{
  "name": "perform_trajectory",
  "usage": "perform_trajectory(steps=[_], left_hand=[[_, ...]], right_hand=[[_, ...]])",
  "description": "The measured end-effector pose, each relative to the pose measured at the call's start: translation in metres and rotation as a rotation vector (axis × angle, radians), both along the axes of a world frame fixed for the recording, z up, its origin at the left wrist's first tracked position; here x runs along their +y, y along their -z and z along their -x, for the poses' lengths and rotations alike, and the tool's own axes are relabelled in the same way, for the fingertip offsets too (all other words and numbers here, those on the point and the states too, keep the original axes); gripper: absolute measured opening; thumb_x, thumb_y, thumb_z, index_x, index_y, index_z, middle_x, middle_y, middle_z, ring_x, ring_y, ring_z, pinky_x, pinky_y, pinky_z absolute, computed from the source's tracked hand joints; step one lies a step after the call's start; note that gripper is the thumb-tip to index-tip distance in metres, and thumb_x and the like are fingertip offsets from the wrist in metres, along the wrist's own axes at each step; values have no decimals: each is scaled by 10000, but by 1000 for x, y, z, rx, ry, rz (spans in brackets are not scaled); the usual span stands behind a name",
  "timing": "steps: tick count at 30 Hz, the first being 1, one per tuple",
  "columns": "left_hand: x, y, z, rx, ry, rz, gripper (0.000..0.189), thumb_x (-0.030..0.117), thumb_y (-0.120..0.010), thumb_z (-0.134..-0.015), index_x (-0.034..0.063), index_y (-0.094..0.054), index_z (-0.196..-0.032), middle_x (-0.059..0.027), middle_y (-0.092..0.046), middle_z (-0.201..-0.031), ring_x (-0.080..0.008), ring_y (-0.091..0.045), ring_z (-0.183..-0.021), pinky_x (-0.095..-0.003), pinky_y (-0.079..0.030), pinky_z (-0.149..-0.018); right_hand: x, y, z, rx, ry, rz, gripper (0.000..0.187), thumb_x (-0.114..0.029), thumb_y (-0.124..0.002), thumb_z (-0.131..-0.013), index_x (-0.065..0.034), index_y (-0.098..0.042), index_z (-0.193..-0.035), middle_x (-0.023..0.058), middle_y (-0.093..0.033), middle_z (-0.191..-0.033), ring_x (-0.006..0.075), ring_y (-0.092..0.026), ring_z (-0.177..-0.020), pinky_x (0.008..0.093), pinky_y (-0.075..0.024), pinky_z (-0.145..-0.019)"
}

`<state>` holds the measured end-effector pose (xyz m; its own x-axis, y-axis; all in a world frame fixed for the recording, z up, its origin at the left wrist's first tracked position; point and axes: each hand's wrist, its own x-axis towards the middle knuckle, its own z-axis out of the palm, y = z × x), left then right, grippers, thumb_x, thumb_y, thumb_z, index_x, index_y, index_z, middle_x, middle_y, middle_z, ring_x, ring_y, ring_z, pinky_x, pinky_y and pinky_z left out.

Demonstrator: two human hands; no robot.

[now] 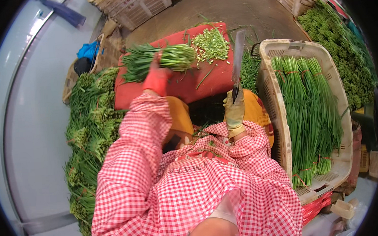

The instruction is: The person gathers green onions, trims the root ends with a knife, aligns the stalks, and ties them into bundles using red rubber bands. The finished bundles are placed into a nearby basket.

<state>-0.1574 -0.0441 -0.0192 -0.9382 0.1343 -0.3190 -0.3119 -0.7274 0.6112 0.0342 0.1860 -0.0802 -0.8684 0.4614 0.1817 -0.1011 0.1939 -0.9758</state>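
My left hand point(157, 76), in a red glove and blurred, is on a bunch of green leafy stalks point(176, 57) that look like garlic chives. The bunch lies across a red work surface point(181, 91), its pale cut ends pointing right. Beside those ends is a heap of short chopped stem pieces point(212, 43). My right hand point(235, 110), in a yellowish glove, grips the dark handle of a long-bladed knife point(238, 54). The blade points away from me, at the right edge of the red surface.
A plastic crate point(280, 126) at the right holds long green bundles point(307, 111) tied with red bands. More tied bundles point(90, 139) are piled at the left. Green trimmings point(250, 70) lie between surface and crate. Leafy greens point(336, 52) stand far right; stacked crates point(135, 8) are at the back.
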Motion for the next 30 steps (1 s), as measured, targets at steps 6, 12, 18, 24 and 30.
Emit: perform_trajectory(steps=[6,12,18,24,30], left_hand=[[82,4,24,-393,75,-276,515,409,-561,-911,69,-498,-1292,-151,-610,-1179,-392,-525,-1136,-574,-342,-1037],[76,-33,-27,278,315,988,693,278,-742,-776,32,-423,-1340,-187,-513,-1265,-324,-496,-1170,-441,-411,-993],[93,-27,24,1346,399,2233,1212,383,-851,-513,136,-175,-1489,-201,-321,-1460,-382,-320,-1341,-538,-295,-1056],[116,-23,72,1139,657,2530,1326,482,-868,-412,124,-180,-1487,-247,-363,-1413,-400,-379,-1287,-523,-320,-1037],[119,-25,95,1070,692,2323,885,411,-820,-524,89,-486,-1278,-222,-641,-1019,-385,-615,-970,-433,-493,-838]], right_hand=[[10,7,12,9,23,88,393,-114,-535,-928,-24,-446,-1299,122,-577,-804,199,-564,-611,332,-480,-579],[4,26,25,-4,37,12,380,-142,-546,-929,-42,-463,-1286,74,-562,-714,158,-533,-541,304,-447,-506],[-5,30,36,61,61,-82,385,-135,-555,-919,-50,-473,-1286,114,-584,-767,190,-560,-564,322,-468,-542],[-12,5,48,-42,66,-159,377,-193,-550,-933,-48,-474,-1273,211,-628,-953,342,-641,-811,391,-508,-691],[-22,-6,60,-213,-42,-117,338,-196,-537,-941,-34,-482,-1233,231,-620,-1017,406,-609,-918,428,-495,-770]])
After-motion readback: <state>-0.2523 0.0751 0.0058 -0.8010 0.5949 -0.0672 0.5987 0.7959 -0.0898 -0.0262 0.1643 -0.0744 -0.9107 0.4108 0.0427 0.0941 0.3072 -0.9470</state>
